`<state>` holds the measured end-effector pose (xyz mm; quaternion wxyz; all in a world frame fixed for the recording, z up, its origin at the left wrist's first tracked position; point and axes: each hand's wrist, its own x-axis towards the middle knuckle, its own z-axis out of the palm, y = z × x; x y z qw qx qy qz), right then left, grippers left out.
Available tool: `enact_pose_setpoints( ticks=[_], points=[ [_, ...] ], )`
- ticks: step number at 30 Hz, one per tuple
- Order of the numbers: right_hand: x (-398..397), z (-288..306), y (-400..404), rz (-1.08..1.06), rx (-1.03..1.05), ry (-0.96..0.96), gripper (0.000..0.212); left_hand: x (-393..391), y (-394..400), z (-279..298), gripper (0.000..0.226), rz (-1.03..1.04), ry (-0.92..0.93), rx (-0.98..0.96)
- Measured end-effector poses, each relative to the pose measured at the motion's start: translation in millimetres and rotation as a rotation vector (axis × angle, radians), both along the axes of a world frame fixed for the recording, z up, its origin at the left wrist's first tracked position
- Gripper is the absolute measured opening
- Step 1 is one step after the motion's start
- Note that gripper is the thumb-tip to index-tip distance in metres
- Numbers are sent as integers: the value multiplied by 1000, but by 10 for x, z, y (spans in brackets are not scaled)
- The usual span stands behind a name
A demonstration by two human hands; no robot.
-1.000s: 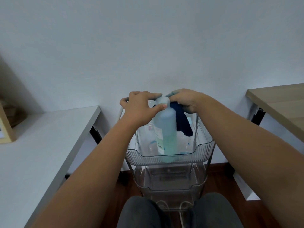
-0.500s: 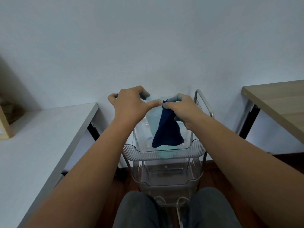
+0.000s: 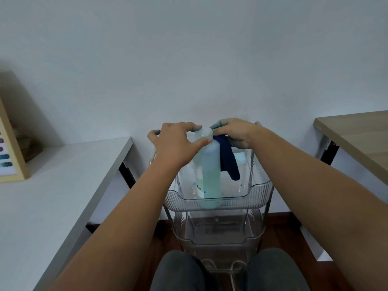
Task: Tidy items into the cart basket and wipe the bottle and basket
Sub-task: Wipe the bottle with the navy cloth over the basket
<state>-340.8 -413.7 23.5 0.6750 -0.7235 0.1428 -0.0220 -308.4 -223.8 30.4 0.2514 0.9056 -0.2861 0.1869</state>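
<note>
Bottle (image 3: 210, 169) stands upright in the top basket (image 3: 218, 199) of the clear cart, pale blue-green liquid inside, white cap up. Left hand (image 3: 174, 141) pinches the cap – thumb on the near side, fingers over the top. Right hand (image 3: 237, 133) closed on a dark blue cloth (image 3: 227, 160), pressed against the bottle's right shoulder, the loose end hanging into the basket. Lower basket (image 3: 218, 234) underneath. White table (image 3: 52, 196) on the left with a framed picture (image 3: 10, 150) – wooden table (image 3: 357, 133) on the right. Knees at the near edge.
</note>
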Motion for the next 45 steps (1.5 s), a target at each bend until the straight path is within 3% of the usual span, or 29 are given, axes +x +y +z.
enact_pose_setpoints(
  ticks=[3, 7, 12, 26, 30, 33, 45],
  points=[
    [34, -47, 50, -11, 45, -22, 9, -107, 70, -142, 74, 71, -98, 126],
    [-34, -140, 78, -69, 75, -71, 12, -52, 113, -168, 70, 31, -13, 100],
    [-169, -200, 47, -99, -62, -92, 15, 164, 211, -2, 67, -60, 77, 243],
    [154, -56, 94, -57, -47, -80, 6, 354, 264, 87, 69, -110, 40, 316],
    [50, -147, 206, -152, -46, -124, 8, 199, 230, -77, 86, -105, 83, 231],
    [-6, -163, 287, -175, -112, -156, 9, 144, 181, -167, 86, -68, 86, 117],
    [242, -10, 232, 54, -83, -103, 6, 223, 175, -26, 73, -222, 70, 127]
  ],
)
